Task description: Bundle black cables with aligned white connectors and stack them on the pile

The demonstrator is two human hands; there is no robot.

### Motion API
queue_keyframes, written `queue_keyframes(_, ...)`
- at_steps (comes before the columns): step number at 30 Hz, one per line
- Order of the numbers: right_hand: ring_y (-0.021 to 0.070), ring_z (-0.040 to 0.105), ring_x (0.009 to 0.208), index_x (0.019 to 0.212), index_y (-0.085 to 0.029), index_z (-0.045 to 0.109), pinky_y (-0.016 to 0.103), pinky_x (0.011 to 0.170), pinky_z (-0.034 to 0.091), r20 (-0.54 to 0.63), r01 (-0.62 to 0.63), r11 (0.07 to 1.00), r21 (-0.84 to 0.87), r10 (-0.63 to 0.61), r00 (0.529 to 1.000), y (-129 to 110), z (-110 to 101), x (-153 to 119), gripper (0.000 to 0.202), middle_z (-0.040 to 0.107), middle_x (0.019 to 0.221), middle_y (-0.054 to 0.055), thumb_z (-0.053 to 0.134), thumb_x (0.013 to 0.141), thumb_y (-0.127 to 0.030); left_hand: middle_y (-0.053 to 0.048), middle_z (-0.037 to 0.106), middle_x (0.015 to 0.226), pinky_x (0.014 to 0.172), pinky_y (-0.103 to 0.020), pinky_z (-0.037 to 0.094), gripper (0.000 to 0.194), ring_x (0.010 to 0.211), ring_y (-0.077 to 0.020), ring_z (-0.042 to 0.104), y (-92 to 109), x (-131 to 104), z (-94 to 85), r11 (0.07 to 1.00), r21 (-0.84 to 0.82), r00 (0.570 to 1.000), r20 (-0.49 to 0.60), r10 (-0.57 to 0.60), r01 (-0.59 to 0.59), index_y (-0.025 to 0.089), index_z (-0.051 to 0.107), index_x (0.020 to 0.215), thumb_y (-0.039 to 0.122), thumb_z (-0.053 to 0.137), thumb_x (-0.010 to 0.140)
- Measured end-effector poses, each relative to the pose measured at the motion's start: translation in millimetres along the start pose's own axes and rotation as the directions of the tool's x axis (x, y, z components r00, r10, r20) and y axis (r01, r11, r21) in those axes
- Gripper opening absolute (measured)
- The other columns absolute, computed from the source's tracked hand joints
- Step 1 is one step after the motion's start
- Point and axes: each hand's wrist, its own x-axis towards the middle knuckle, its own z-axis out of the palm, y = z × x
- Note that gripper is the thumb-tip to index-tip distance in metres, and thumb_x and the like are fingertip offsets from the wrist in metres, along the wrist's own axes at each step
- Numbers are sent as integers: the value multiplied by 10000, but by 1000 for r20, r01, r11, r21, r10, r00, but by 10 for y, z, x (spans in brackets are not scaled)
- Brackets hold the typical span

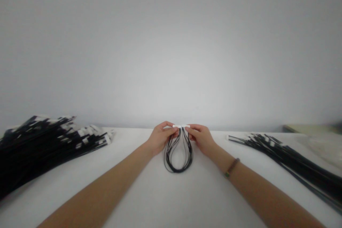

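A black wire harness (178, 170) hangs in a loop between my two hands, its two white end connectors held side by side at the top. My left hand (162, 137) pinches the left connector (176, 126) between thumb and fingers. On the other side my right hand (201, 138) is closed on the right connector (186, 126). The connectors meet or nearly meet; I cannot tell whether they touch. Several thin wires run down from each one and join in the loop's rounded bottom.
A large heap of black wire harnesses (45, 149) with white connectors lies at the left. A smaller bundle of black harnesses (291, 160) lies at the right. Behind it are a clear plastic bag (320, 148) and a yellowish box edge (307, 128). A plain wall (176, 50) rises behind the white table (171, 199).
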Motion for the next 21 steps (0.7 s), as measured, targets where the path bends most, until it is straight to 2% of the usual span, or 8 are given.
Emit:
queue_keyframes(9,77,376,453,690,-118,606,210,442,281,12,31,999,-43,-30,999,-28,6,-21,217,471,487,-14,616,626,-325,-46,592,607,597,-197,452,212,580,-91,561,6,-3,9,1000,-1,1000,2,4,-4,118,499,720,157,667,598)
queue_keyframes(21,77,372,453,753,-105,629,210,436,280,6,40,998,-41,-40,999,-32,1,-29,255,476,492,-9,625,615,-319,-46,594,616,601,-200,456,229,592,-95,566,12,-13,8,1000,15,1000,-12,-4,4,122,504,733,171,675,589)
